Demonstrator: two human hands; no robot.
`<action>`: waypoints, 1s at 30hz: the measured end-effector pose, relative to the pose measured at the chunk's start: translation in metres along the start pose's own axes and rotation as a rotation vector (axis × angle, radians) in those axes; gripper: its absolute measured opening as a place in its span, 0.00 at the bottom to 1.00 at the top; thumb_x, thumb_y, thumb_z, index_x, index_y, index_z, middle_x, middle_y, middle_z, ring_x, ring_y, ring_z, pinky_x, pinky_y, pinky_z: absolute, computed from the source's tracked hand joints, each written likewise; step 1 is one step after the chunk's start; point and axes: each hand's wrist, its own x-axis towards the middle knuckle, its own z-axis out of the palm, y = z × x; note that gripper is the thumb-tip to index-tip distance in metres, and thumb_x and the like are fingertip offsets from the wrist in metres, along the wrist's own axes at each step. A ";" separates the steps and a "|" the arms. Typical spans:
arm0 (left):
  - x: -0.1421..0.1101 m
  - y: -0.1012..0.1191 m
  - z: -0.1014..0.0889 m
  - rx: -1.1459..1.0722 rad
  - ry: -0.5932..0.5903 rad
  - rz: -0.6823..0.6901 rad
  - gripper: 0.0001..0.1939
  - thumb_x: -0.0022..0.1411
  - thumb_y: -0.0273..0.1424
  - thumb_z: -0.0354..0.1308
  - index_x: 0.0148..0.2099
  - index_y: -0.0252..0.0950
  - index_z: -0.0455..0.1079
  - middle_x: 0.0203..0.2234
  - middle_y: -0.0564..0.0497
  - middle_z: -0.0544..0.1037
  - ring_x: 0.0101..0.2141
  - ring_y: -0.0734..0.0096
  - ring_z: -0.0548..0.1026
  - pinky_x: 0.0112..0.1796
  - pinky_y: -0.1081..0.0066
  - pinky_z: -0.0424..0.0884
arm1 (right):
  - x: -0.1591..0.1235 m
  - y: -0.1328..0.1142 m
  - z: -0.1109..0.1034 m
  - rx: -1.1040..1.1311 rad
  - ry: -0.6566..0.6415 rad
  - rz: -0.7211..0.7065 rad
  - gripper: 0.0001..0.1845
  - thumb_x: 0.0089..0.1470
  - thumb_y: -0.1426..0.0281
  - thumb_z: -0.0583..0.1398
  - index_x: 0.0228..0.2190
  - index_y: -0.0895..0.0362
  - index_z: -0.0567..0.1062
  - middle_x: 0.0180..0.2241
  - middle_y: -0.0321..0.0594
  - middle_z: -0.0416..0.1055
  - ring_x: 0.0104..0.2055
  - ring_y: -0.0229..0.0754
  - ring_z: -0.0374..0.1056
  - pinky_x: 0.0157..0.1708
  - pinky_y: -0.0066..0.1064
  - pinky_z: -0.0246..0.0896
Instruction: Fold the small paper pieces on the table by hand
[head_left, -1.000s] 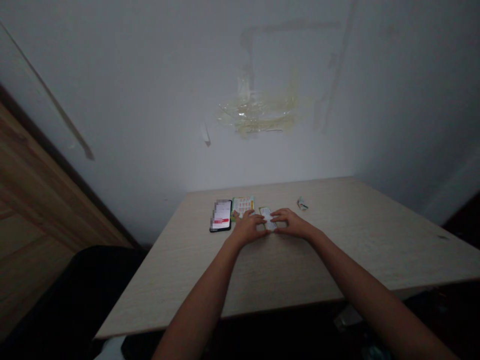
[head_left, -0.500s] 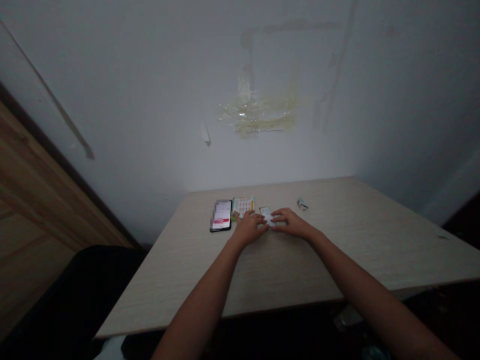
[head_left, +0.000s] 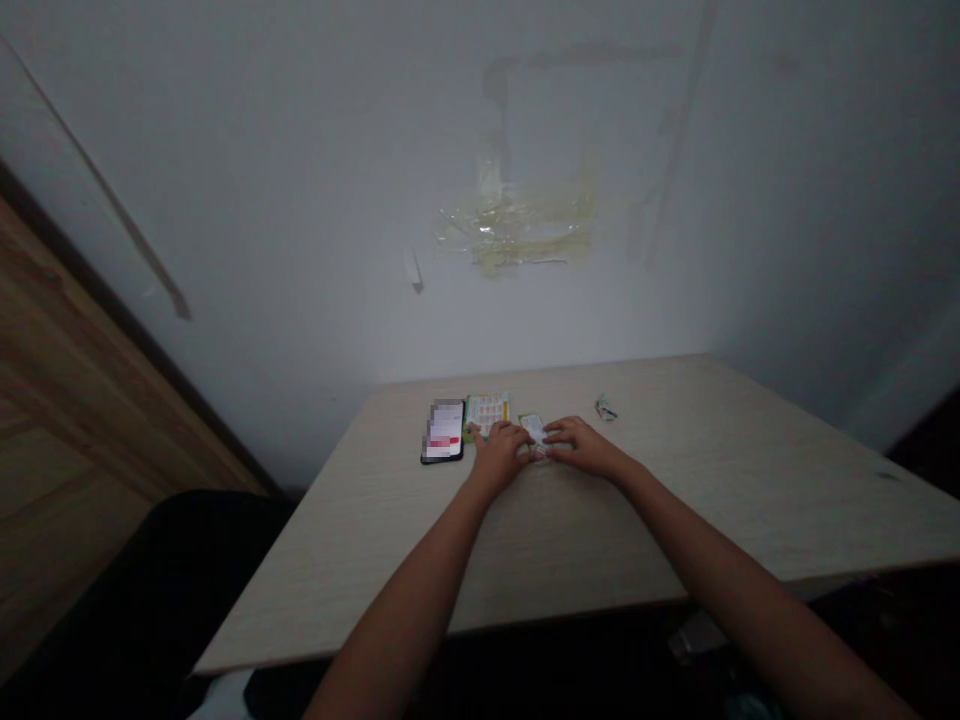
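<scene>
On the table (head_left: 600,520), 4 small things can be counted: 1 phone (head_left: 446,430), 1 printed sheet (head_left: 491,408), 1 packet (head_left: 532,424) and 1 crumpled scrap (head_left: 605,408). 2 hands are seen. The packet is kept flat on the table between them, to the right of the sheet, with its lower end partly covered by fingers.

The left hand (head_left: 499,458) is laid palm down, partly over the lower part of the sheet. Its little finger is stretched out to the side, and its index finger and thumb are brought to the packet's left side; whether the packet is pinched or only pressed there cannot be told. The right hand (head_left: 589,448) is set at the packet's right edge, its thumb and fingers held moderately apart, with the fingertips touching or very near the packet.

The phone, its screen lit, is placed just left of the sheet. The scrap is left farther back, apart from the right hand. On the wall (head_left: 300,200) behind, clear tape (head_left: 517,235) is stuck.

Compared with the frame just before, the left hand's fingers have been drawn in slightly, and more of the packet's lower end is shown. The phone, sheet and scrap have not been visibly moved.
</scene>
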 end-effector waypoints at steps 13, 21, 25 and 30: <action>0.000 0.003 -0.001 0.074 0.070 -0.125 0.25 0.56 0.50 0.63 0.51 0.42 0.69 0.52 0.45 0.74 0.59 0.49 0.62 0.58 0.27 0.36 | -0.001 -0.005 -0.005 0.061 0.059 0.051 0.31 0.46 0.74 0.60 0.55 0.56 0.70 0.55 0.48 0.68 0.58 0.49 0.63 0.62 0.45 0.54; 0.000 0.000 0.000 0.049 0.034 -0.092 0.21 0.57 0.48 0.63 0.51 0.48 0.71 0.54 0.48 0.74 0.62 0.46 0.58 0.57 0.25 0.32 | -0.001 -0.006 -0.013 -0.062 0.040 0.001 0.25 0.45 0.78 0.59 0.46 0.52 0.78 0.58 0.46 0.61 0.62 0.51 0.56 0.63 0.49 0.49; 0.000 -0.002 0.000 0.057 0.014 -0.073 0.18 0.58 0.49 0.62 0.49 0.51 0.74 0.55 0.51 0.74 0.62 0.44 0.56 0.56 0.24 0.31 | -0.001 0.000 -0.012 -0.146 0.067 0.043 0.18 0.47 0.76 0.62 0.41 0.54 0.82 0.58 0.48 0.61 0.62 0.54 0.55 0.64 0.50 0.48; 0.000 -0.001 -0.001 0.092 -0.003 -0.065 0.16 0.60 0.48 0.60 0.48 0.51 0.76 0.57 0.51 0.72 0.63 0.44 0.56 0.56 0.24 0.34 | 0.000 0.004 -0.013 -0.196 0.076 0.061 0.14 0.47 0.74 0.63 0.38 0.53 0.83 0.58 0.46 0.64 0.62 0.54 0.55 0.63 0.51 0.48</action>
